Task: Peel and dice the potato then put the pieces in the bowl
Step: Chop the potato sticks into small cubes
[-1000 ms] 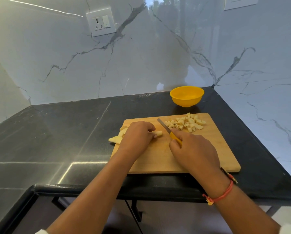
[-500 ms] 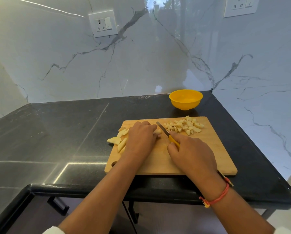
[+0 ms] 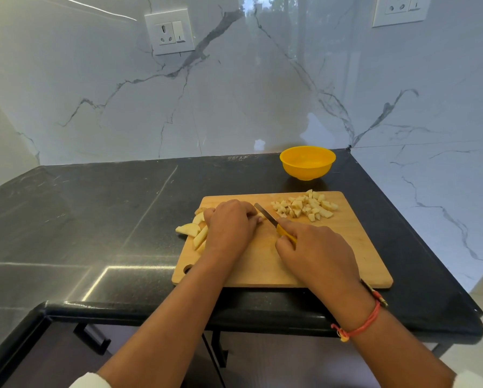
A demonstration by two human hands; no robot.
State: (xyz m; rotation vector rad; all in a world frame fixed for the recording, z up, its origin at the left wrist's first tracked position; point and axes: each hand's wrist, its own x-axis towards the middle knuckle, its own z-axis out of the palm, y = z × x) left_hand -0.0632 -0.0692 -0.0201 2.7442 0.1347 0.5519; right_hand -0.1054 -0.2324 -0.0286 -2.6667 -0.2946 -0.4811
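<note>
A: L hand [image 3: 230, 228]?
B: Curling over a potato strip [image 3: 260, 216], pinning it to the cutting board [image 3: 346, 247]. Strip's mostly hiding under the fingers.
A: R hand [image 3: 316, 253]?
B: Gripping the knife [image 3: 265, 214] by its yellow handle, w/ the blade angling down just beside the L fingertips.
A: Rest of it?
B: Diced pieces [image 3: 304, 207] are sitting heaped at the board's far right. Uncut strips [image 3: 200, 236] are lying at its left edge. The yellow bowl [image 3: 307, 163] is standing behind the board.
</note>
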